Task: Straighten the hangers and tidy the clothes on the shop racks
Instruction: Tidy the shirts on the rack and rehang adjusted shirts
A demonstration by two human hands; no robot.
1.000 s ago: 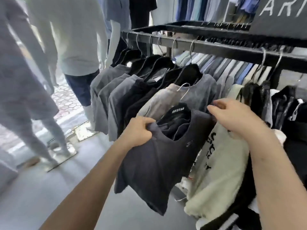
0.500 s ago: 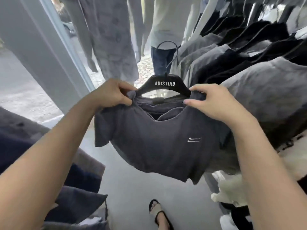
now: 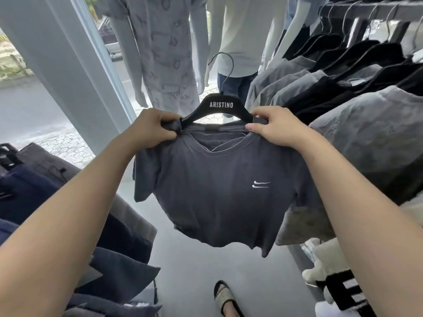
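**One tee off the rail, rail up and to the right**

Holding a dark grey T-shirt (image 3: 219, 191) out front, off the rack, on a black hanger (image 3: 220, 105) marked ARISTINO. Left hand (image 3: 152, 129) pinched shut on the bunched left shoulder, right hand (image 3: 272, 126) closed on the right shoulder, thumb on top. Both about level, so hanger bar running straight left to right across the view, hook (image 3: 223, 65) sticking up and free in the air, touching nothing.

Key bit for getting it back: rack rail (image 3: 377, 10) sitting up high to the right, beyond the right hand, so right hand clearly the nearer one. Probably needs a lift and a swing rightward, hanger turned to line up with the others. Left shoulder looks scrunched, likely wants smoothing first.

Count, as far as visible:
- 1 tee in hand, 1 hanger
- 2 hands, both gripping
- hanging tops on the rack (image 3: 343, 88): grey ones and black ones, too overlapped for an exact number
- 2 dressed mannequins (image 3: 164, 53) by the window, maybe a third behind
- 1 sandalled foot (image 3: 225, 296) on the floor
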